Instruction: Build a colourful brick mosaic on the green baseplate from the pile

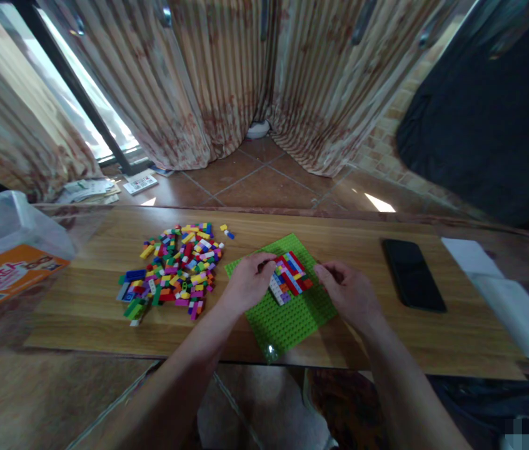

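Note:
A green studded baseplate [287, 325] lies turned at an angle on the wooden table. On it stands a low build of toy bricks [292, 275] in red, white, yellow, orange and purple. My left hand [249, 284] is at the build's left side, with thumb and index finger curled together at its upper left corner. Whatever lies between those fingertips is hidden. Just off the build's right side, over the plate's right edge, my right hand [351, 294] has its fingers bent in and closed. I cannot make out what they hold.
Left of the plate spreads a pile of loose coloured bricks [184, 262]. A clear plastic tub [15, 256] with an orange label stands at the table's left end. To the right lie a black phone [413, 275] and white flat items [499, 300]. Curtains [227, 81] hang beyond the table.

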The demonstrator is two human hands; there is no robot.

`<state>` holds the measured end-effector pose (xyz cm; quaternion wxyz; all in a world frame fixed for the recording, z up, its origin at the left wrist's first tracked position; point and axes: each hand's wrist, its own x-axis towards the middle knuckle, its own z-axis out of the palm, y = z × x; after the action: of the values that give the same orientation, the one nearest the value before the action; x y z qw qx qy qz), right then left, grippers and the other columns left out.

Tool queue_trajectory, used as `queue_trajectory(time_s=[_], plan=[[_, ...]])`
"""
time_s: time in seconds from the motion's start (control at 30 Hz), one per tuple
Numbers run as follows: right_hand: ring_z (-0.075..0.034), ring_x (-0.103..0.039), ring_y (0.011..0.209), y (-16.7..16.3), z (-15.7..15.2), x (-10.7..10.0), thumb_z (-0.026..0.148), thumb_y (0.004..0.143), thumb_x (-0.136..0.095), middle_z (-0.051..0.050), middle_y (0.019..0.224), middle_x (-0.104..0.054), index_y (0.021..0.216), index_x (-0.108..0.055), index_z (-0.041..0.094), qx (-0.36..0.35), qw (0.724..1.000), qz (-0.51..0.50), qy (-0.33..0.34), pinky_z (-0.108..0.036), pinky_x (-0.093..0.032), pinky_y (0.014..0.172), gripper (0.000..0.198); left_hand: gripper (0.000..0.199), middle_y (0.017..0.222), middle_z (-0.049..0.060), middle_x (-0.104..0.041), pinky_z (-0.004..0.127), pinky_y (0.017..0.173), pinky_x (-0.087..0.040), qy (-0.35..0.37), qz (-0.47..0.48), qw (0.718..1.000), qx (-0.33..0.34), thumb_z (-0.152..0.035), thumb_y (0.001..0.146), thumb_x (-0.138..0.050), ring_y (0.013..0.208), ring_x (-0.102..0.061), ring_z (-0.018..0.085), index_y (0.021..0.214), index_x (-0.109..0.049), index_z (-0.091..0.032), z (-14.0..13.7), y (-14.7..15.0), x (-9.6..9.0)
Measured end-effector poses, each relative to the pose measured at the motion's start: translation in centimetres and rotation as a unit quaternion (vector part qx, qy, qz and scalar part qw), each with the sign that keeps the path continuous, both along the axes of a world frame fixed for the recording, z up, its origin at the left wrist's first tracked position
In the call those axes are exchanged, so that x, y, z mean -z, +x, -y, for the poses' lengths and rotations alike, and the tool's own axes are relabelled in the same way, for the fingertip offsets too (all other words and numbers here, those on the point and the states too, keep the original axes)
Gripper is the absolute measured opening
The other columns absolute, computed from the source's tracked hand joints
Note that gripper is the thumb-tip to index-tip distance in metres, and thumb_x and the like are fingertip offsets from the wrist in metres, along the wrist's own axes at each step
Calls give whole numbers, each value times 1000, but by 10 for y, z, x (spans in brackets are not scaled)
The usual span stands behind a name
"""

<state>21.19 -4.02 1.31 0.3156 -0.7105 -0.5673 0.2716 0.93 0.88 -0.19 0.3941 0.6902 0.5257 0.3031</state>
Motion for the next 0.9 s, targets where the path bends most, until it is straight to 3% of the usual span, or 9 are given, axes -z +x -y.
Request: queue_trajectory(time_s=[0.13,0.3,0.6,0.77,0.9], plan=[[-19,-66,71,-6,-2,6,46,87,-51,-5,78,-73,88,-71,17,1,999,10,34,-30,-46,66,35,26,95,4,-76,27,77,-52,10,-4,1000,3,-19,87,-52,83,-69,17,101,-74,-18,0,0,2],[-21,-69,78,-17,-3,8,43,87,-52,-7,88,-76,93,-72,19,-43,999,18,24,-32,-48,73,33,21,90,4,-76,26,72,-52,12,-5,1000,-5,-21,86,-57,78,-68,16,98,-75,-18,3,2,0],[-22,-69,78,-20,-6,11,46,84,-57,-6,86,-76,93,-74,20,-25,1000,7,-5,-34,-49,73,32,18,88,4,-77,26,69,-51,-51,-16,996,-68,-18,81,-64,77,-68,17,93,-77,-18,4,10,-10],[-23,-70,80,-19,-6,12,49,83,-57,-7,87,-77,93,-74,20,-26,1000,12,-7,-34,-50,74,35,18,90,5,-77,27,75,-52,-32,-22,997,-67,-20,83,-62,81,-69,17,94,-76,-18,7,11,-8],[-24,-70,80,-14,-6,12,49,87,-51,-8,88,-77,96,-75,18,-45,998,52,-2,-33,-49,72,40,20,97,6,-77,31,85,-53,4,-31,999,-28,-22,86,-58,89,-69,19,96,-75,-18,8,8,-4]])
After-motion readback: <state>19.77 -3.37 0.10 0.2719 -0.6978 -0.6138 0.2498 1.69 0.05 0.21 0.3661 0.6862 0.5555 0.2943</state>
